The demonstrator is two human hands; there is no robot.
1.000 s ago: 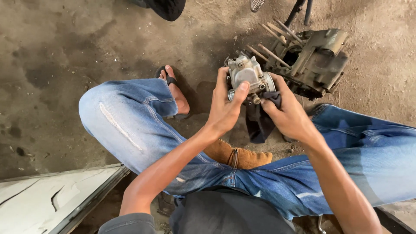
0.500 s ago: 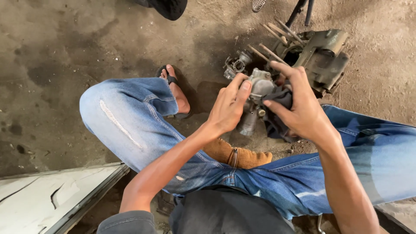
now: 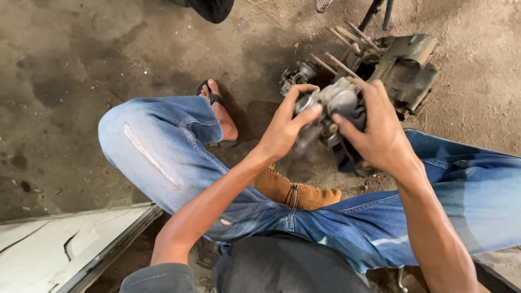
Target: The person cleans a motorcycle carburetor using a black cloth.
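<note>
A grimy grey metal carburettor (image 3: pixel 331 106) is gripped by both the left hand (image 3: pixel 285 127) and the right hand (image 3: pixel 374 130), now raised higher than before, away from the lap.

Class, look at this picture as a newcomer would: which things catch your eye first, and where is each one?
First, the grey metal engine part held up at centre right between the left hand and right hand, with a dark rag under it. Behind it, at top right, a grimy engine block with long studs sits on the dirt floor. The blue jeans fill the lower frame.
</note>
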